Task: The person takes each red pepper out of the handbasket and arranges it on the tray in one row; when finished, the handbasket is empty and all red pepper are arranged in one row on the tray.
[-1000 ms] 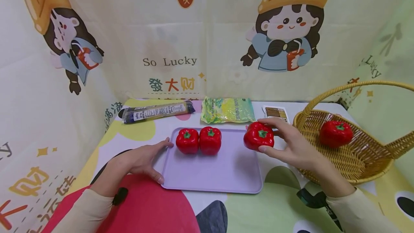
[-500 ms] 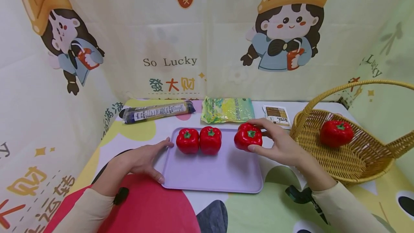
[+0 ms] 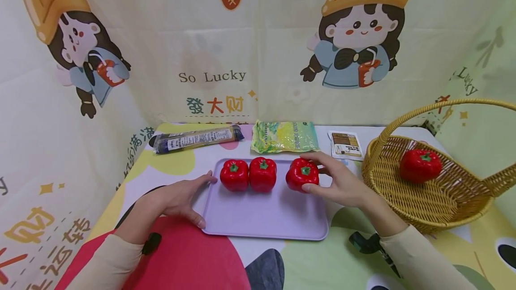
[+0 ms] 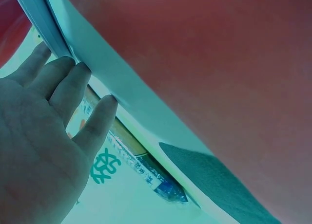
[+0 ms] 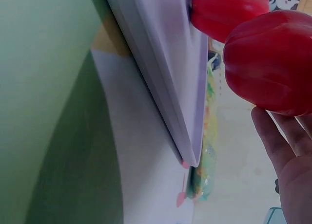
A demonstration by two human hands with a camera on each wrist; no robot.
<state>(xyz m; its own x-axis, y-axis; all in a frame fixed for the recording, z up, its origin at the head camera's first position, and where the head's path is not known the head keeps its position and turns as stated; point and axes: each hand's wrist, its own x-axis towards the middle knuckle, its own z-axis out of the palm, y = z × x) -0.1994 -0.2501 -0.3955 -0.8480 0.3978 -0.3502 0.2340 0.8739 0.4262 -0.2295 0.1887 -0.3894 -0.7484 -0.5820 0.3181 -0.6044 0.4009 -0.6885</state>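
My right hand [image 3: 342, 182] holds a red bell pepper [image 3: 297, 178] with a green stem between thumb and fingers, over the right part of the lilac tray [image 3: 262, 218]. In the right wrist view, the held bell pepper [image 5: 270, 63] hangs above the tray's surface. Two more red bell peppers stand side by side on the tray, a left one [image 3: 234, 177] and a right one [image 3: 263, 177]. At the tray's left edge rests my left hand [image 3: 177, 202], thumb and fingers spread and touching the rim. The left wrist view shows its fingertips [image 4: 80, 70] against that rim.
A wicker basket [image 3: 427, 211] with a tall handle stands at the right, with one red bell pepper [image 3: 420, 166] inside. Along the back lie a long dark packet [image 3: 197, 139], a green-yellow packet [image 3: 284, 137] and a small white-brown packet [image 3: 346, 145].
My right hand has carried the bell pepper leftward over the tray, closer to the two standing there. The left hand stays at the tray's left edge.
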